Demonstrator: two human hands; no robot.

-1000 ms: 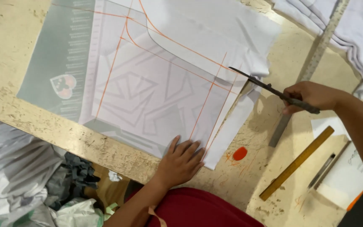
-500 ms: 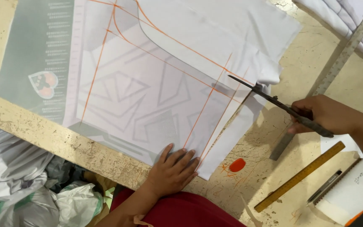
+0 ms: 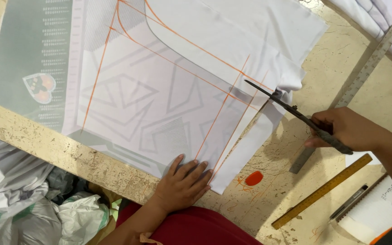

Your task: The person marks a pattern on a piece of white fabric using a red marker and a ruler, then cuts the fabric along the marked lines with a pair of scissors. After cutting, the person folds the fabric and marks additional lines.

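White fabric (image 3: 169, 90) with grey printed shapes and orange chalk lines lies flat on the worn table (image 3: 32, 140). My left hand (image 3: 184, 181) presses flat on the fabric's near edge, fingers spread. My right hand (image 3: 348, 129) grips black scissors (image 3: 291, 111) by the handles. The blades are parted at the fabric's right edge, beside an orange line, where a narrow strip (image 3: 246, 149) is cut partly loose.
An orange chalk piece (image 3: 254, 178) lies near the strip's end. A yellow ruler (image 3: 321, 191), a pen (image 3: 349, 202) and a notebook (image 3: 377, 211) sit at the lower right. A long metal ruler (image 3: 364, 68) runs diagonally. Folded white cloth (image 3: 386, 22) is stacked top right; bundled fabric (image 3: 28, 199) lies below the table.
The scissors have advanced further along the fabric's right edge, lengthening the cut strip. My left hand stays pressed on the fabric. The view has shifted closer.
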